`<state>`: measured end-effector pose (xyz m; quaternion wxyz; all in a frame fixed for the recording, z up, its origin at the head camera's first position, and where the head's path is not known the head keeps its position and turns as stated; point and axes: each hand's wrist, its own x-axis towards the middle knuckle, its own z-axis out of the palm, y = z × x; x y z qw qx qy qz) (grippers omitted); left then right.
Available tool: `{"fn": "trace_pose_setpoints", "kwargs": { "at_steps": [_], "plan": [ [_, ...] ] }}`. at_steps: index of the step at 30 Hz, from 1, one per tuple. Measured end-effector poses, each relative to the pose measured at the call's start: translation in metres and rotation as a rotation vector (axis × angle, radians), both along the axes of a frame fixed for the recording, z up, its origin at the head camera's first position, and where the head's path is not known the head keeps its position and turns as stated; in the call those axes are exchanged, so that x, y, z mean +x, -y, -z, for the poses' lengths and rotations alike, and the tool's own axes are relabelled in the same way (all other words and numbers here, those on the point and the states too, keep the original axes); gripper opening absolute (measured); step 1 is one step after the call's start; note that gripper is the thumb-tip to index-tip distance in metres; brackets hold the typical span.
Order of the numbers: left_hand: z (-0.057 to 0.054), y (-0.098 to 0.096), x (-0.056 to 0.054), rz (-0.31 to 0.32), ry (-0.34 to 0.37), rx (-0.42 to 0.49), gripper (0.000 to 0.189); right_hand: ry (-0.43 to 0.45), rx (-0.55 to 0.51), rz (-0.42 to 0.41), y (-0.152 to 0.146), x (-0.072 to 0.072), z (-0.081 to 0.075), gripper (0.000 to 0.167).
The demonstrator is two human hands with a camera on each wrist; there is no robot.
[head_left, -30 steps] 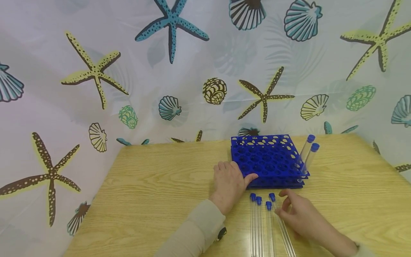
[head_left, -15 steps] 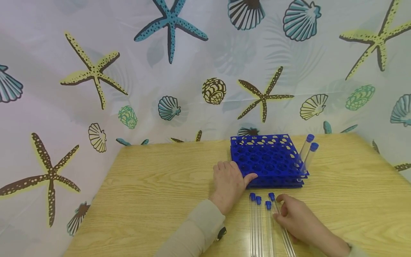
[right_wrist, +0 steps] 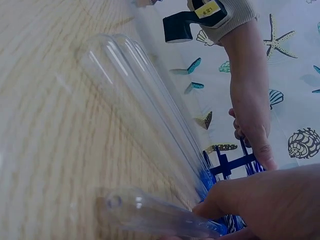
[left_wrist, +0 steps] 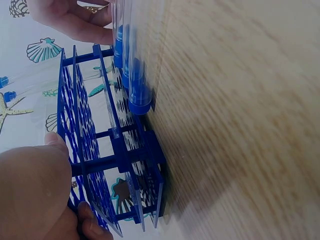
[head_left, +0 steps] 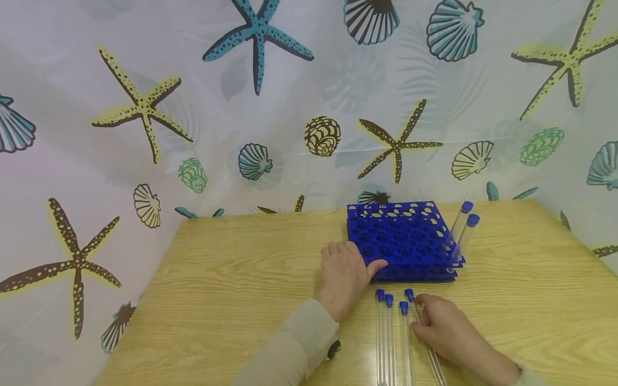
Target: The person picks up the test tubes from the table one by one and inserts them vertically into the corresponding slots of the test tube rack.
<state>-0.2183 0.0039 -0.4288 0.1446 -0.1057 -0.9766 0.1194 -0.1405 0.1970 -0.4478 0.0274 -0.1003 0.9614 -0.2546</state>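
Observation:
A blue test tube rack (head_left: 410, 261) stands on the table, with two capped test tubes (head_left: 466, 236) leaning in its right edge. My left hand (head_left: 343, 276) grips the rack's near left corner; in the left wrist view the thumb and curled fingers of that hand (left_wrist: 35, 190) are around the frame. In front of the rack, my right hand (head_left: 446, 327) pinches the rightmost lying test tube (head_left: 436, 367) just below its blue cap, between thumb and fingers. The right wrist view shows this tube (right_wrist: 155, 215) slanting across the hand; its cap end is partly covered.
Three more clear test tubes (head_left: 404, 343) with blue caps lie side by side left of the pinched one, caps toward the rack. The wooden table (head_left: 232, 284) ends at a cloth (head_left: 289, 107) printed with starfish and shells.
My right hand has come down slightly, and its thumb and fingers have closed on the rightmost test tube. The left hand and the rack have stayed put.

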Motion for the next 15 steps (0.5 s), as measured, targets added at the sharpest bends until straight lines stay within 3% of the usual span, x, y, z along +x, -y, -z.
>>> {"fn": "trace_pose_setpoints", "kwargs": {
  "at_steps": [4, 15],
  "plan": [
    [0.000, 0.000, 0.000, -0.002, 0.011, -0.005, 0.078, -0.002, -0.014, 0.010, -0.002, 0.000, 0.000, 0.045],
    [-0.001, 0.000, 0.000, -0.005, 0.028, -0.011, 0.078, 0.113, -0.189, 0.097, -0.013, 0.005, -0.005, 0.052]
  ]
}}
